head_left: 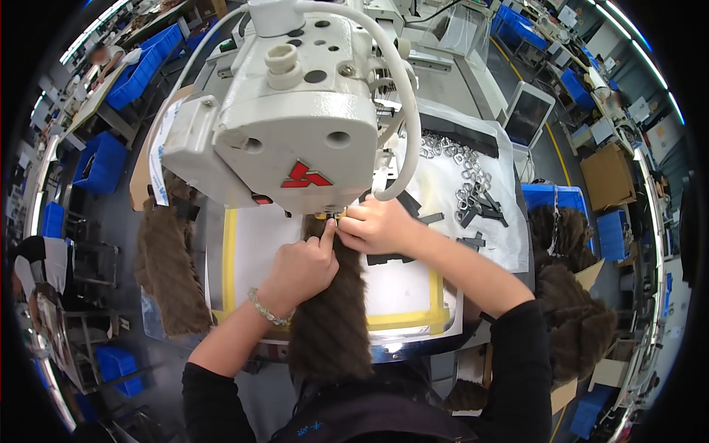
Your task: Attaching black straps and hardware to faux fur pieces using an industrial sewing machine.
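Note:
A long brown fur strip point(330, 325) runs from beneath the head of a white sewing machine point(295, 125) down over the table's front edge. My left hand point(303, 267), with a beaded bracelet on its wrist, rests on the strip's far end; the index finger points forward and presses close to the needle area, the other fingers curled in. Just right of that fingertip, my right hand point(377, 225) is closed in a pinch at the strip's end. What lies between its fingertips is hidden. Black strap pieces point(390, 259) lie under and beside my right forearm.
Right of the machine, metal rings point(473, 177) and short black straps point(484, 210) lie on a white sheet. Another fur strip point(171, 266) hangs at the table's left. More fur pieces point(572, 314) are piled at right by a blue bin point(557, 198). Yellow tape point(399, 321) borders the work surface.

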The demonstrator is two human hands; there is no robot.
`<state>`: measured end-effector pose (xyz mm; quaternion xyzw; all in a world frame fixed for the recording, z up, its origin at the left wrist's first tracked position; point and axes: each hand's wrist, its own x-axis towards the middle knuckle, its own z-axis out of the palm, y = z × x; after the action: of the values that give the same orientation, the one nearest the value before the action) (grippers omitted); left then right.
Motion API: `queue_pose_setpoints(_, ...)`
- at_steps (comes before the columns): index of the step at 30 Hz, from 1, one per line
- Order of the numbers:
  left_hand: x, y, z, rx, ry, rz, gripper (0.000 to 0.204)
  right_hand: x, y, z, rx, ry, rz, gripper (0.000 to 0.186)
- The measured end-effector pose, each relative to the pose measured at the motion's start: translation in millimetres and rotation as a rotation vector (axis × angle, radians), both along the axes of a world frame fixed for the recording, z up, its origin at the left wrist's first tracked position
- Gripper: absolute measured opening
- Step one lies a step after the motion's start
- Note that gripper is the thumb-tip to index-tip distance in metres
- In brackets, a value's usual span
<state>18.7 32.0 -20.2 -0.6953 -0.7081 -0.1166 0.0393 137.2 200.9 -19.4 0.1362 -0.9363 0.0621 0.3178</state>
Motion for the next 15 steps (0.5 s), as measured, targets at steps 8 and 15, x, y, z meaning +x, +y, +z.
queue_pose_setpoints(8,-22,-40,39,-0.064,-0.406,-0.007,0.065,62,-99,57,-1.331,-0.225,-0.194,0.019)
queue_pose_setpoints(15,-22,-86,52,-0.515,-1.841,0.254,0.089,98,-134,43,-2.376,-0.290,-0.308,0.068)
